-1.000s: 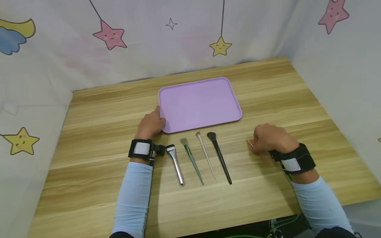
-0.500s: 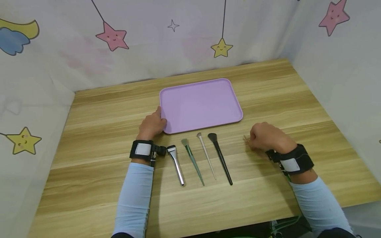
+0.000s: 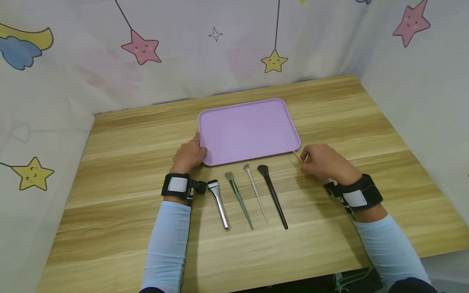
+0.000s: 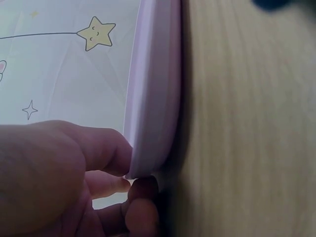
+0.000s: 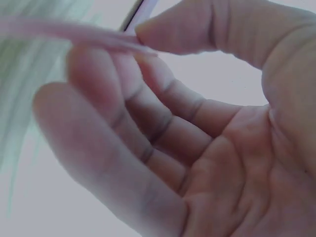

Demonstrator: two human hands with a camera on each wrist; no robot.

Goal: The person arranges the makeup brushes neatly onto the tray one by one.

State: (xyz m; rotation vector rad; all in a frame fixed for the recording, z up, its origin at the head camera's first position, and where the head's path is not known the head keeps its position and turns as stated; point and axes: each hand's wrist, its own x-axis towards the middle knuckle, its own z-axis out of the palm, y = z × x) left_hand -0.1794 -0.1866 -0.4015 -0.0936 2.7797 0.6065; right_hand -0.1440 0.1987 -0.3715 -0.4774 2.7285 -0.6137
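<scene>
My left hand (image 3: 188,156) grips the near left corner of the lilac tray (image 3: 249,130). In the left wrist view the thumb lies on the tray's rim (image 4: 150,98) and the fingers curl beneath the corner. My right hand (image 3: 326,162), just off the tray's near right corner, pinches a thin pinkish-gold stick (image 3: 297,156) between thumb and fingertips. The stick's tip overlaps the tray's edge in the head view. Motion blurs the stick (image 5: 74,32) in the right wrist view, and I cannot tell its kind.
Between the forearms lie a silver-handled flat brush (image 3: 219,205), a green brush (image 3: 239,200), a slim pale brush (image 3: 255,193) and a black brush (image 3: 272,197), side by side. The wooden table (image 3: 128,162) meets star-printed curtains (image 3: 183,73) at the back and sides.
My right hand has moved left and away from me with the thin stick, up to the tray's near right corner. My left hand keeps its grip on the tray.
</scene>
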